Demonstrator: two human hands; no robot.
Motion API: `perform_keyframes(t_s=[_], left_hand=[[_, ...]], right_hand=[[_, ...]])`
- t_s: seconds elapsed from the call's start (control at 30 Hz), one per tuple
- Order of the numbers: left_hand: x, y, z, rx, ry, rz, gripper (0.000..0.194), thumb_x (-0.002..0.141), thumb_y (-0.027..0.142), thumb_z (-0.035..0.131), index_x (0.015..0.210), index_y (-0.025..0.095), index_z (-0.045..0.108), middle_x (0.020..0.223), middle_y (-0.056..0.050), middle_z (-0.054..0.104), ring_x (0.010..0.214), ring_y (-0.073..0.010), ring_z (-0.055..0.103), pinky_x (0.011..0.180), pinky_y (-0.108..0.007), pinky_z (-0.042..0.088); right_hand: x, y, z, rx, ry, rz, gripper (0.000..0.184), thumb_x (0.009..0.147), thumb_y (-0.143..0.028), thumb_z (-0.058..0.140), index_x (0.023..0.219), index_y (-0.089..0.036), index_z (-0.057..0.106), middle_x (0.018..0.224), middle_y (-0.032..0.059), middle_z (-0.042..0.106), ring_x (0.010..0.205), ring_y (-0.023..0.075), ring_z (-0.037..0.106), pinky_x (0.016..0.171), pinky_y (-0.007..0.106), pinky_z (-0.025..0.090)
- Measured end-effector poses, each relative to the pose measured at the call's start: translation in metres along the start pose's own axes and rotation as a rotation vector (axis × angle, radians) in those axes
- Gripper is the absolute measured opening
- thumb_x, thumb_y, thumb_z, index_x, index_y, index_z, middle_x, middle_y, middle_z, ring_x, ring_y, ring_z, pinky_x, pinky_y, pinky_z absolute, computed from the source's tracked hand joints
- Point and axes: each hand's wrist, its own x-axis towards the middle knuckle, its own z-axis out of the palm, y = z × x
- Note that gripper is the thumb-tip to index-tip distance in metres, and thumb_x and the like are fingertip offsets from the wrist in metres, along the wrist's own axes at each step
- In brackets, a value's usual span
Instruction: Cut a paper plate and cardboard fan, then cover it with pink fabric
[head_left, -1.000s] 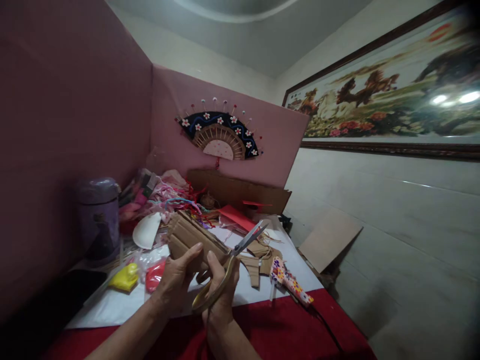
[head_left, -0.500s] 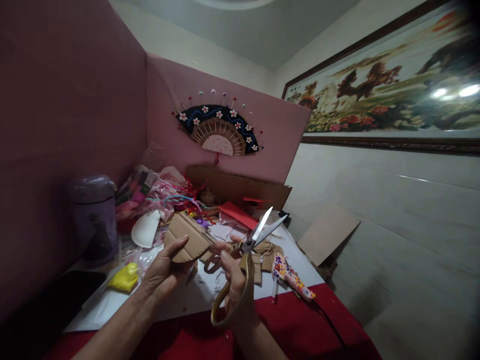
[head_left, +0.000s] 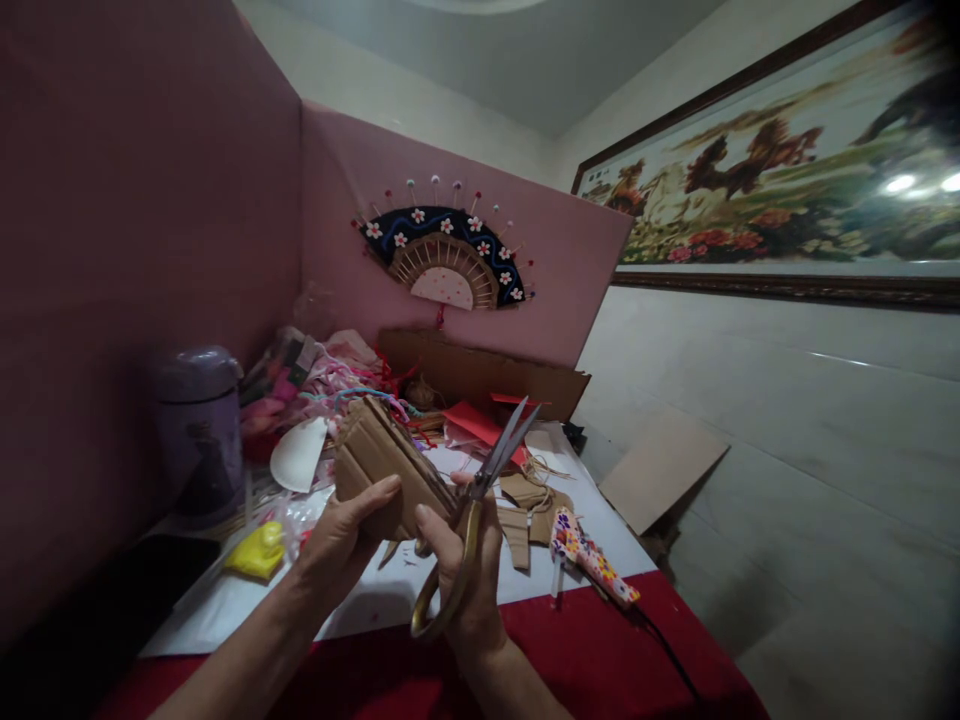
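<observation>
My left hand (head_left: pixel 349 540) grips a piece of brown corrugated cardboard (head_left: pixel 375 470), thumb lying on its face. In my right hand (head_left: pixel 469 570) is a pair of scissors (head_left: pixel 480 510) with brass-coloured handles, the blades slightly apart and pointing up and away from me. The right thumb and fingers also meet the cardboard's lower right edge. Behind the right hand, cut cardboard scraps (head_left: pixel 514 538) lie on the white sheet. A flower-patterned glue gun (head_left: pixel 592 560) rests to the right of that hand.
A purple flask (head_left: pixel 199 440) stands at the left. Beside it are a white half-round piece (head_left: pixel 298 455) and a yellow packet (head_left: pixel 256 550). Pink craft materials (head_left: pixel 345 370) and red paper (head_left: pixel 480 428) lie at the back. A decorated fan (head_left: pixel 442 255) hangs on the pink board.
The cardboard was tilted and the right hand moved off it with the scissors to the right. Now the right hand is back against its edge, and the scissor blades are closer together.
</observation>
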Motion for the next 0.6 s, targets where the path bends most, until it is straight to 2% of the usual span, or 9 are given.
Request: perform_keyframes(t_s=[0.07,0.17,0.3,0.43,0.6], left_hand=[[-0.001,-0.001,0.000,-0.040,-0.020,0.011,0.018,0.073,0.008,0.066,0.090,0.013,0.068,0.080,-0.005,0.074,0.068,-0.0155,0.068,0.063,-0.023,0.058],[-0.002,-0.002,-0.001,-0.067,-0.051,0.060,0.025,0.074,0.013,0.067,0.099,0.016,0.067,0.082,-0.003,0.075,0.070,-0.0175,0.069,0.063,-0.026,0.059],[-0.001,-0.003,-0.003,-0.009,-0.086,0.122,0.039,0.069,0.015,0.073,0.107,0.016,0.064,0.081,-0.003,0.075,0.070,-0.0190,0.070,0.062,-0.026,0.058],[-0.003,-0.002,-0.001,0.024,-0.117,0.127,0.045,0.066,0.018,0.076,0.109,0.015,0.063,0.081,-0.005,0.075,0.070,-0.0201,0.070,0.062,-0.026,0.057],[-0.004,-0.001,0.002,0.064,-0.104,0.125,0.046,0.062,0.016,0.078,0.106,0.014,0.064,0.083,-0.006,0.075,0.069,-0.0203,0.069,0.061,-0.027,0.057]], right_hand=[[-0.001,0.004,0.002,-0.008,0.036,-0.003,0.044,0.069,-0.029,0.067,0.108,-0.020,0.048,0.106,0.0061,0.058,0.091,0.0212,0.062,0.074,0.033,0.051],[-0.002,0.008,0.007,0.005,0.082,-0.013,0.043,0.069,-0.029,0.067,0.107,-0.018,0.049,0.094,0.0046,0.060,0.073,0.0171,0.062,0.060,0.029,0.051],[-0.003,0.009,0.010,0.033,0.079,-0.019,0.041,0.070,-0.029,0.067,0.105,-0.019,0.049,0.077,-0.0009,0.059,0.059,0.0131,0.058,0.055,0.027,0.049],[-0.003,0.011,0.011,0.070,0.081,-0.013,0.041,0.069,-0.030,0.067,0.103,-0.019,0.046,0.084,0.0012,0.060,0.066,0.0156,0.061,0.055,0.026,0.048],[-0.003,0.016,0.012,0.093,0.046,-0.007,0.039,0.071,-0.029,0.067,0.103,-0.020,0.046,0.091,0.0032,0.061,0.076,0.0170,0.062,0.065,0.029,0.050]])
